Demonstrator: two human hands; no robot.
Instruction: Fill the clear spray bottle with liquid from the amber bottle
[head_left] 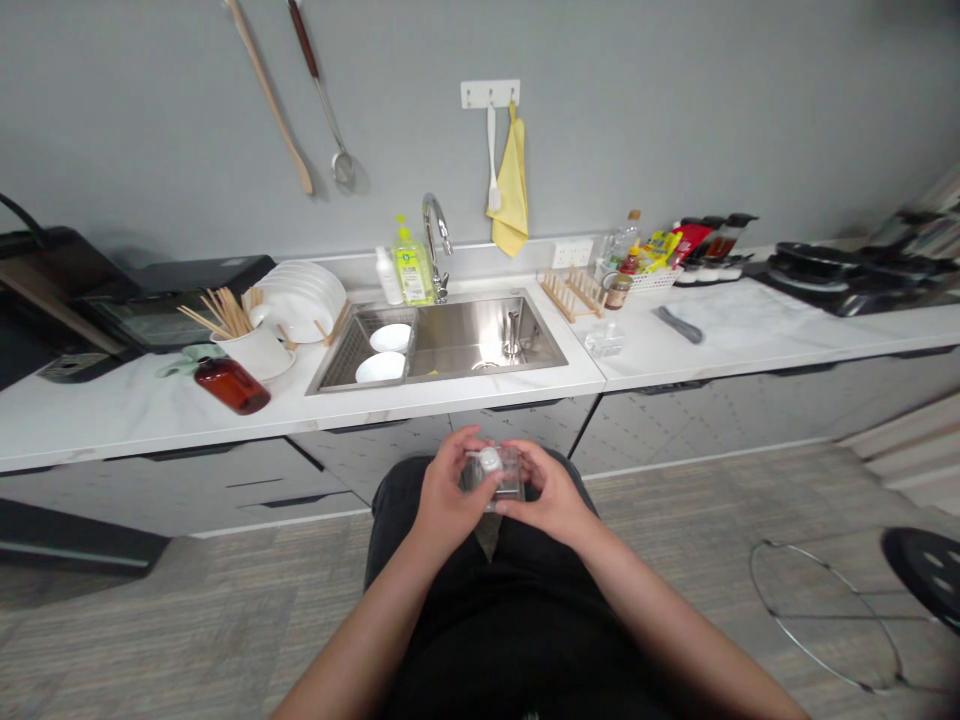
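Observation:
My left hand and my right hand hold a small clear box between them, low in front of my lap. Something white and rounded shows at the box's top, by the left fingers; whether it is a knob or a separate piece I cannot tell. Fingers of both hands curl round the sides, hiding part of the box. On the counter beyond, right of the sink, lies another clear plastic piece.
The steel sink has a rack with white bowls. A brown bottle lies at the counter's left, by a white holder with chopsticks. Rightward are a wooden rack, a grey strip-like item and a stool.

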